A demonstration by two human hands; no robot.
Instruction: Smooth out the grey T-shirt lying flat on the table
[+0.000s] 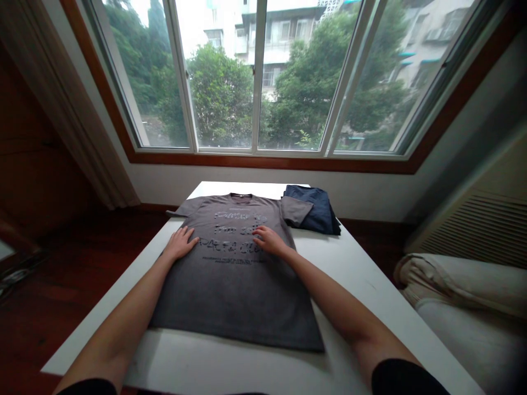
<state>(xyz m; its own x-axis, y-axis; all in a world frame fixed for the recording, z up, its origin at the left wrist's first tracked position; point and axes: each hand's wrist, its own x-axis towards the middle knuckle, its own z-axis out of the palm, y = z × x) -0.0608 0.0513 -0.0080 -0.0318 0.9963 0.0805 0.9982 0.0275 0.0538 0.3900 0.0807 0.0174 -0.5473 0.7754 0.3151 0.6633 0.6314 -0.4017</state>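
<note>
A dark grey T-shirt with black lettering lies spread flat, front side up, its collar toward the window and its hem toward me. My left hand rests on the shirt's left side, fingers stretched out. On the right half of the lettering is my right hand, its fingers apart and slightly bent, with nothing visible in it. The right sleeve overlaps folded dark blue clothing at the table's far right corner. The left sleeve reaches over the table's left edge.
The white table stands before a wide window with a brown frame. A beige curtain hangs at left. Rolled pale bedding lies to the right, by a slatted panel. Dark red flooring shows on the left.
</note>
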